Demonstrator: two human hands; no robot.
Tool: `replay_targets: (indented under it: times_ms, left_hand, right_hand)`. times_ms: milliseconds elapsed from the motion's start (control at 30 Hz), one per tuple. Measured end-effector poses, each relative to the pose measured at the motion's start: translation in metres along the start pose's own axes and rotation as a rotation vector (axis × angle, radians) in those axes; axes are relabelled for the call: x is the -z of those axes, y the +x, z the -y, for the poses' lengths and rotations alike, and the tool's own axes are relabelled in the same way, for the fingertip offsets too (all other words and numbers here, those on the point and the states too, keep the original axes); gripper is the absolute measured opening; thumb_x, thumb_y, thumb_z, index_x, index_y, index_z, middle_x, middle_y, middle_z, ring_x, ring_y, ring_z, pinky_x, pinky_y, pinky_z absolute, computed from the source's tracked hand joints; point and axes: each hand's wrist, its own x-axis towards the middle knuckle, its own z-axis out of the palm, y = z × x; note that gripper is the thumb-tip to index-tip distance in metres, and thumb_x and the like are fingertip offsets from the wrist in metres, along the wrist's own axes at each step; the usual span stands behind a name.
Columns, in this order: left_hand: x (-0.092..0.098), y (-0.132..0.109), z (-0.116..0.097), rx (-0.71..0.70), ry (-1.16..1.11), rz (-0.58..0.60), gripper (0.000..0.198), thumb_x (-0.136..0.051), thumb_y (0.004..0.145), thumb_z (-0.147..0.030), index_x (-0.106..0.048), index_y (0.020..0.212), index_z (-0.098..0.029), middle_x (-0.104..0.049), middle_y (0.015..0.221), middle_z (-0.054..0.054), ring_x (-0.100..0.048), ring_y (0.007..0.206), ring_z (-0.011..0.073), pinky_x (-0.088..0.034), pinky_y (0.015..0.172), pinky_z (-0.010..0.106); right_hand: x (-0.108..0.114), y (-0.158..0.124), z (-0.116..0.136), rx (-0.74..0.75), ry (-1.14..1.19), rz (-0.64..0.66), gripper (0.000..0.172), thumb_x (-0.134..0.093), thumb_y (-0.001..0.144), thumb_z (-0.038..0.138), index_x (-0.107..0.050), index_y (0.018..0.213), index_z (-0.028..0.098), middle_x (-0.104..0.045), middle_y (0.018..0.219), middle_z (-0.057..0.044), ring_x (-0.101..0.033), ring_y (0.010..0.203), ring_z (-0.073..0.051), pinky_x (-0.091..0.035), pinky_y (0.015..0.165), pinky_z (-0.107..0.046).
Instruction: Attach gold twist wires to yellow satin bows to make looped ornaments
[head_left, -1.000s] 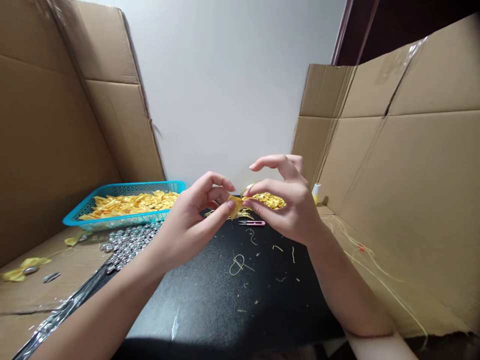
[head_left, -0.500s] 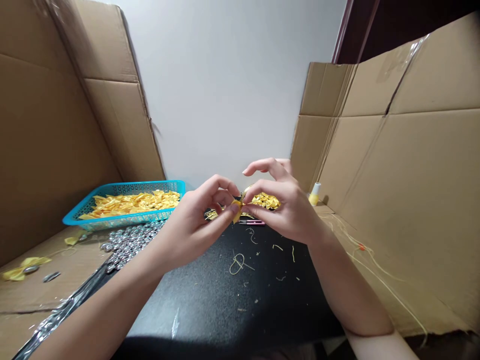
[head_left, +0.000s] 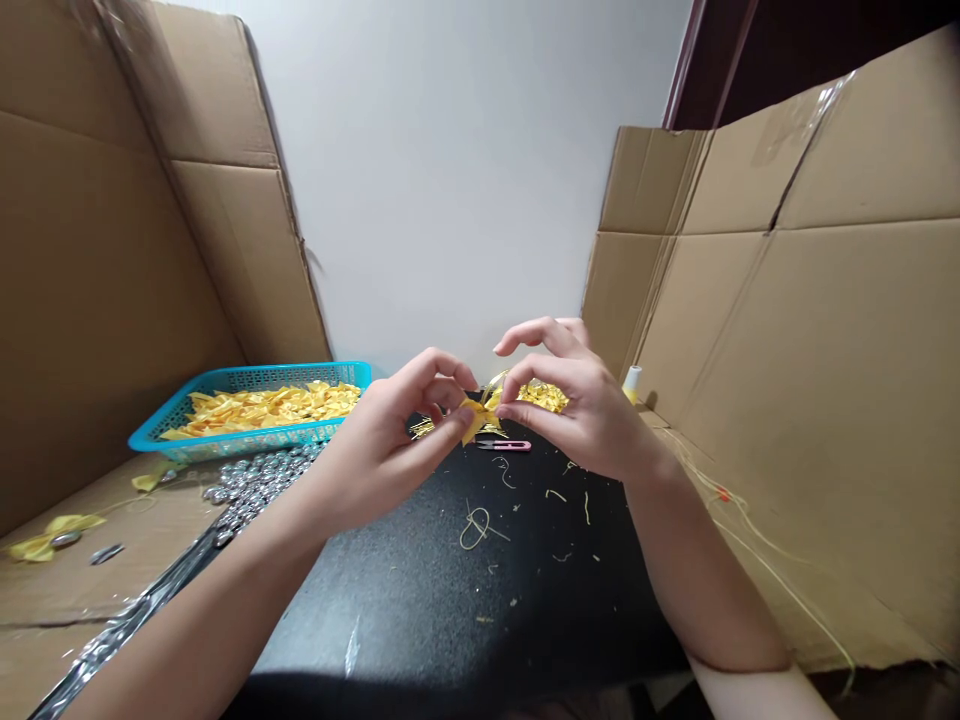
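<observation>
Yellow ribbon piece (head_left: 474,417) pinched btwn 2 hands: left hand (head_left: 379,450), right hand (head_left: 581,410)

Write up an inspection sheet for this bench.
Surface: black tabletop, cardboard sheets at both sides.
Job's things: yellow ribbon piece; blue basket of similar pieces; silver metal pieces; yellow pile behind the hands.
Clutter: thread scraps, pink snips, thread spool.
Hands: left hand and right hand both pinch the ribbon piece above the tabletop.
Cables: nothing seen; loose yellow thread at right.
Surroundings: cardboard walls, white wall.
</observation>
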Motion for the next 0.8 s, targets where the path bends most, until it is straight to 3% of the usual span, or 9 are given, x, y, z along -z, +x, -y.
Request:
replay_targets:
  times_ms: [400, 800]
  left_hand:
    - [-0.0001, -0.0001, -0.0021, -0.016, -0.052, 0.037, 0.009, -0.050, 0.091, -0.021, -0.047, 0.099, -0.020, -0.060, 0.072, -0.001, -0.054, 0.065, 0.0117, -0.046, 0.060, 0.027]
    - [-0.0001, 0.0007, -0.0035, -0.042, -0.063, 0.075, 0.014, -0.047, 0.092, -0.020, -0.042, 0.105, -0.021, -0.061, 0.072, -0.002, -0.053, 0.065, 0.0117, -0.045, 0.057, 0.026]
  right_hand:
    - [-0.0031, 0.0012, 0.0032, 0.067, -0.001, 0.041, 0.006, -0.058, 0.089, 0.025, -0.062, 0.085, 0.022, -0.058, 0.116, -0.003, -0.045, 0.111, -0.021, -0.034, 0.099, -0.041]
    - [-0.0025, 0.0008, 0.0036, 0.041, 0.014, 0.112, 0.007, -0.056, 0.091, 0.024, -0.060, 0.085, 0.022, -0.057, 0.118, -0.003, -0.043, 0.112, -0.022, -0.034, 0.098, -0.041]
